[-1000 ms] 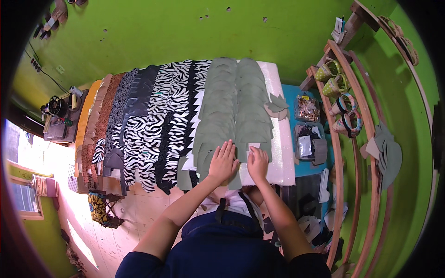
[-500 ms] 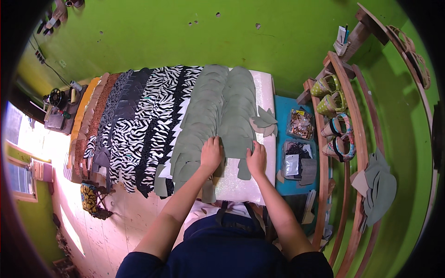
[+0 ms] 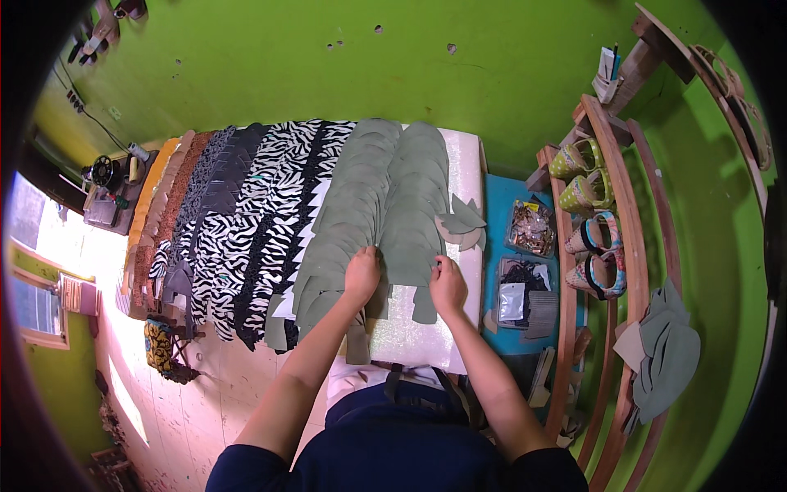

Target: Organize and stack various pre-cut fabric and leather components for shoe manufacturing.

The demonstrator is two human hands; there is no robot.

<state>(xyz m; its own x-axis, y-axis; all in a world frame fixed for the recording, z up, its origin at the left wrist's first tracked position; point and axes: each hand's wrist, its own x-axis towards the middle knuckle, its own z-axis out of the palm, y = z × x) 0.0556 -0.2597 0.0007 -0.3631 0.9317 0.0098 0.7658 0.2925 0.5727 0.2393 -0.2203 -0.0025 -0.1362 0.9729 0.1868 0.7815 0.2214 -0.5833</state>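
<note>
Two long columns of overlapping grey-green cut pieces run down the table, like leather or suede panels with rounded ends. At the near end of the right column, one grey-green cut piece lies between my hands. My left hand is closed at its left edge, beside the left column. With thumb and fingers pinched, my right hand is at its right edge, over the pale sparkly table cover. Another grey-green piece pokes out below, near my right hand. My fingertips are partly hidden.
Rows of zebra-print pieces and other fabrics cover the table's left. A few loose leaf-shaped pieces lie right of the columns. Clear boxes stand on a blue surface. A wooden rack with sandals rises at right.
The whole view has shifted slightly. My right hand has come a little nearer to me and its fingers look more tightly closed. The piece between my hands stays at the column's near end.
</note>
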